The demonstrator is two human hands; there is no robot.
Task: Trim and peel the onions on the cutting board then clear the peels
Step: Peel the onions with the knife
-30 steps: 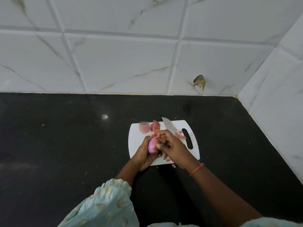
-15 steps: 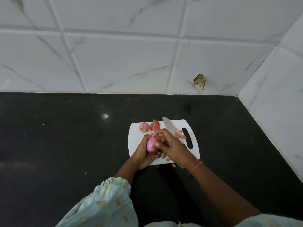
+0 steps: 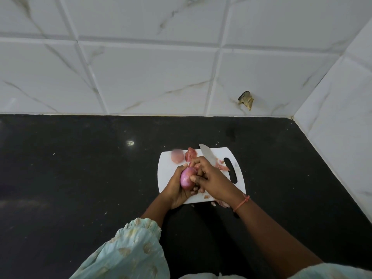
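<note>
A white cutting board (image 3: 167,168) lies on the black counter. Just above it, my left hand (image 3: 176,191) cups a purple, mostly peeled onion (image 3: 186,178). My right hand (image 3: 216,181) grips a knife whose blade (image 3: 207,155) points away toward the wall, and its thumb presses against the onion's right side. The knife's handle is hidden in my fist. A second small onion (image 3: 177,158), blurred, sits at the board's far edge beside a pink peel piece (image 3: 190,154). More peel scraps (image 3: 221,166) lie by the board's handle slot.
A few peel bits (image 3: 221,203) lie off the board's near right corner on the black counter (image 3: 80,178). White tiled walls stand behind and to the right, with a chipped hole (image 3: 246,100) in the back wall.
Both hands have stayed over the board with only small shifts of the fingers around the onion. The knife blade points the same way as before.
</note>
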